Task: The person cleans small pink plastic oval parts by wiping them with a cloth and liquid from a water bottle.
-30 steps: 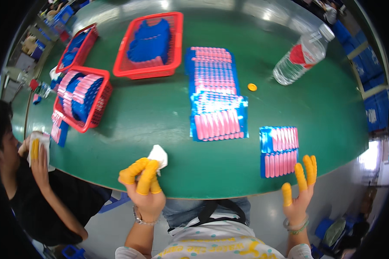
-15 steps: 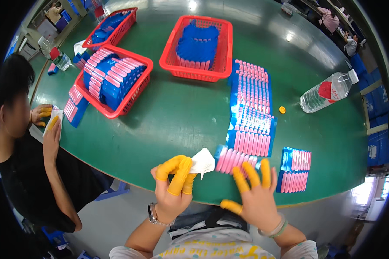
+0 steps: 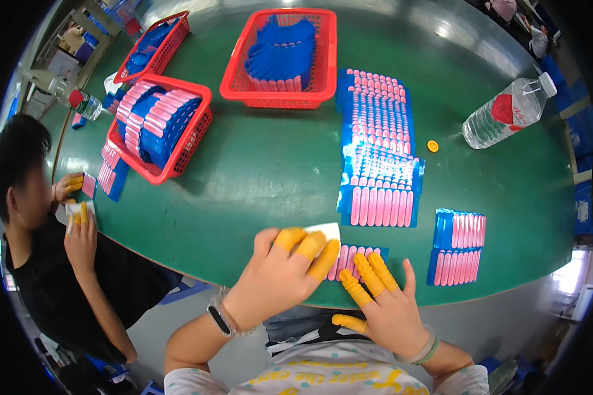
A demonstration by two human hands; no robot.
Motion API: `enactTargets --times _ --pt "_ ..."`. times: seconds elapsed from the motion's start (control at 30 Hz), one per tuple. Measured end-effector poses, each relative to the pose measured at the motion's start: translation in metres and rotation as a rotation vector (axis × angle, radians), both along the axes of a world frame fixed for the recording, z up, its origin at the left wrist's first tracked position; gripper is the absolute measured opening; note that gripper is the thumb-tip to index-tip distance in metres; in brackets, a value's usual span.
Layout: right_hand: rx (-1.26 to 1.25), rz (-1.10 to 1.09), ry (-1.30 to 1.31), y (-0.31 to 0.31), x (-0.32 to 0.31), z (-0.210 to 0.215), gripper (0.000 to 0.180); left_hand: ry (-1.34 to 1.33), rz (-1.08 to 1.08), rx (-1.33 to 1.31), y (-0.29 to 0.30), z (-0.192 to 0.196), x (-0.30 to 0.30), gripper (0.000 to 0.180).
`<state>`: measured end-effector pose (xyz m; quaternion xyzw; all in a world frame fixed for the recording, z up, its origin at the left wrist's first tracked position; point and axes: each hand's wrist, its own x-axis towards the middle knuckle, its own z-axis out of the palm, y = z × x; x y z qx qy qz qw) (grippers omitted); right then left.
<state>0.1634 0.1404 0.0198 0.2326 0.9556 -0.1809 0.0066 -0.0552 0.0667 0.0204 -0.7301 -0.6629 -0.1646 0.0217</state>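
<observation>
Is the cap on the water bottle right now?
No: the clear water bottle lies on its side on the green table with its neck open, and the small orange cap sits apart beside it.

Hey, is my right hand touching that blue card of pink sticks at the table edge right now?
Touching. The head view shows the right hand with its yellow-capped fingertips lying on the blue card of pink sticks, no gap visible. The left hand holds a white cloth beside it.

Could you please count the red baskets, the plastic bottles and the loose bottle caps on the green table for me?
Red baskets: 3
Plastic bottles: 2
Orange bottle cap: 1
Total: 6
</observation>
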Motion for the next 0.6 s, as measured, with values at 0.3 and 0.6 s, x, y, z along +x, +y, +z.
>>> enactTargets --times 0.3,0.6 --pt "-0.051 0.021 0.045 0.002 0.004 -0.007 0.072 -0.067 0.060 -0.072 -0.029 0.001 0.015 0.038" --pt "-0.053 0.007 0.073 0.003 -0.004 0.001 0.066 -0.092 0.004 -0.201 -0.038 0.013 0.018 0.034"
